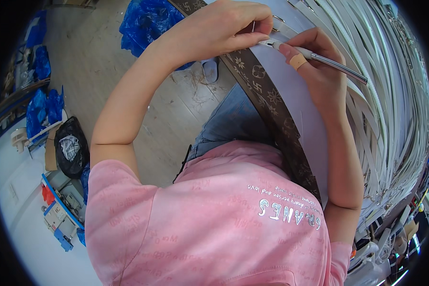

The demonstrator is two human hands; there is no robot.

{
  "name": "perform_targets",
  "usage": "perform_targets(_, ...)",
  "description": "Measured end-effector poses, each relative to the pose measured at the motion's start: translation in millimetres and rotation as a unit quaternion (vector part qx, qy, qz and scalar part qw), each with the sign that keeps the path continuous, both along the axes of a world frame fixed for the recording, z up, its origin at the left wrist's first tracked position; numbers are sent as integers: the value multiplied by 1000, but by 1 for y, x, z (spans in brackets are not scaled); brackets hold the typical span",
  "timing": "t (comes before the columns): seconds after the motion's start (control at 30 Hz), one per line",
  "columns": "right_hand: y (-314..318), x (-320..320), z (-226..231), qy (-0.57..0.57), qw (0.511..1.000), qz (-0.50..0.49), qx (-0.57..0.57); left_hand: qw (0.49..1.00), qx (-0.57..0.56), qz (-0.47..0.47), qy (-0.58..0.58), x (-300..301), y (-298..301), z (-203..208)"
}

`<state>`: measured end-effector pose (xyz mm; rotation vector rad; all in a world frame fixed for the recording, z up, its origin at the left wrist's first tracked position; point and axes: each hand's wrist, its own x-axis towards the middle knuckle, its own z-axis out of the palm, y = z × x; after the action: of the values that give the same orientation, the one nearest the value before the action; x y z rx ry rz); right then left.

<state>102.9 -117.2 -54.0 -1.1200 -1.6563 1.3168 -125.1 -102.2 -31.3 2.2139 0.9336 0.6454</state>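
Observation:
My left hand (229,24) reaches over the table edge, thumb and fingers pinched on what looks like the end of a narrow white strap (263,42), mostly hidden by the fingers. In my right hand (319,71) is a pen-shaped tool (341,66) with a white front and a silver barrel. Its tip points left and meets the pale piece at my left fingertips. A tan bandage (298,61) wraps a right-hand digit. Just beyond the fingertips lies a small metal ring or buckle (278,19). Both hands are above the white tabletop (291,90).
Many long white straps (376,109) lie heaped along the table's right side. A brown patterned band (271,102) borders the edge nearest me. On the floor are a blue plastic bag (148,24), a grey slipper (209,70) and a black bag (71,148).

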Motion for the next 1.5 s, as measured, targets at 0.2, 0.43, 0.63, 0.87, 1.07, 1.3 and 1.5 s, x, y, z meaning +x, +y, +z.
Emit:
perform_targets(0.2, 0, 2, 1, 1, 1000, -2, -9, 1000, -13, 7, 7, 1, 0, 0)
perform_targets(0.43, -3, 11, -2, 25, 998, -51, -13, 938, 340, -13, 62, 8, 3, -18)
perform_targets(0.63, -2, 10, -6, 16, 998, -53, 1, 997, -3, 70, -32, 15, -3, -7)
perform_targets(0.87, -3, 9, -7, 32, 997, -65, 11, 999, 23, 40, -24, 15, 0, -16)
perform_targets(1.07, -5, 7, -4, -32, 998, -60, 6, 995, 29, 83, -37, 19, -4, -20)
perform_targets(1.3, -6, 7, -10, -13, 998, -62, 29, 996, 24, 80, -38, 19, -4, -22)
perform_targets(1.5, -10, 7, -9, -23, 999, -46, 5, 978, -145, 144, -30, 12, -7, -24)
